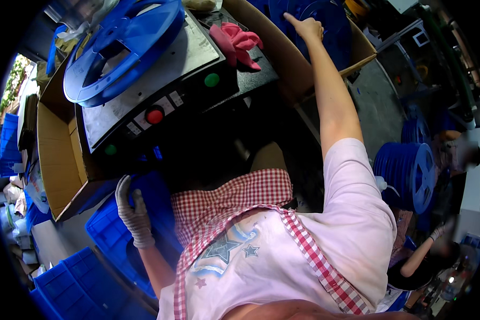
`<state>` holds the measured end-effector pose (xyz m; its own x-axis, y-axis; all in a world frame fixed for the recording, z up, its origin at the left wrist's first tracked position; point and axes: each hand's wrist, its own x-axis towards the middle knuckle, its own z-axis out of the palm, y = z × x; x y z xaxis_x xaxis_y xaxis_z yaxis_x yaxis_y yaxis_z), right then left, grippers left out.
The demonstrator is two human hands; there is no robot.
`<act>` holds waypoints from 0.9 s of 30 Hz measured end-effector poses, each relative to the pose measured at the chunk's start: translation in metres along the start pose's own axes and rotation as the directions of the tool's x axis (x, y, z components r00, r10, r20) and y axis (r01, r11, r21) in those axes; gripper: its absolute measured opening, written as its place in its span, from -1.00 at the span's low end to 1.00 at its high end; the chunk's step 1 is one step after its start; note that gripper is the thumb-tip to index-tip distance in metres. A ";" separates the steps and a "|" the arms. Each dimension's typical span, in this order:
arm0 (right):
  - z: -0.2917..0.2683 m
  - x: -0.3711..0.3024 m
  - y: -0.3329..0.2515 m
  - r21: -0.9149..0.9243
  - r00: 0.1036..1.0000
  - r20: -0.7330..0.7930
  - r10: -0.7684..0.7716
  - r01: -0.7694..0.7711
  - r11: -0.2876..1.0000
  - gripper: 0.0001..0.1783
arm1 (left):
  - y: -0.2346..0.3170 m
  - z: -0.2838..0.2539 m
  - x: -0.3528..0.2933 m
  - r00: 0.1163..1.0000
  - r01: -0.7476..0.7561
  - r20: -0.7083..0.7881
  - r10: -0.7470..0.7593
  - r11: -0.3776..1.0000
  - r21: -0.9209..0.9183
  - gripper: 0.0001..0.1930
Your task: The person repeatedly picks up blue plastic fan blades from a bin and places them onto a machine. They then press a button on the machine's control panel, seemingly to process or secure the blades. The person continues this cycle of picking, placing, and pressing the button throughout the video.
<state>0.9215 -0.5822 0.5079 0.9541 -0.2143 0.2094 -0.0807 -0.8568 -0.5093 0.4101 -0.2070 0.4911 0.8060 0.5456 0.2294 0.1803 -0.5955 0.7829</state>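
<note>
"Which step is in hand?"

"A reach, I'd say: the bare right hand [308, 29] is over the cardboard carton [282, 53], at the blue reels [338, 45] inside it."

"Does that grip have hold of one?"

"I can't tell. The thumb stands out to the left, but the other fingers are turned down and partly hidden, so contact isn't clear."

"Where do the reels lie from it?"

"Beneath and just beside it, within the carton walls. To my eye, a lift from here calls for fingers curled round a rim."

"And the left?"

"The gloved left hand [134, 213] is empty, its fingers extended and parted, near a blue crate [104, 221]. It's well apart from the carton, and from the large blue reel [138, 34] on the machine [197, 53]."
</note>
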 end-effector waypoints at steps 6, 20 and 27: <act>0.028 0.000 -0.034 -0.135 0.987 -0.039 -0.156 0.150 0.979 -0.30 | 0.028 -0.008 0.041 0.988 -0.152 0.003 0.152 0.988 0.024 -0.63; -0.206 -0.135 0.005 0.833 0.884 -0.455 -0.106 0.465 0.299 -0.64 | 0.022 0.022 0.226 0.991 0.136 0.136 -0.012 0.039 -0.990 -0.59; -0.249 -0.264 -0.027 0.736 0.784 -0.589 -0.196 0.620 0.270 -0.49 | 0.010 0.016 0.246 0.924 -0.367 0.052 0.378 0.918 -0.151 -0.69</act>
<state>0.6000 -0.6188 0.6742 0.5940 -0.2760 0.7556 0.7827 -0.0188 -0.6222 0.6193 -0.0882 0.5462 0.8423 0.2488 0.4781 -0.2153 -0.6579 0.7217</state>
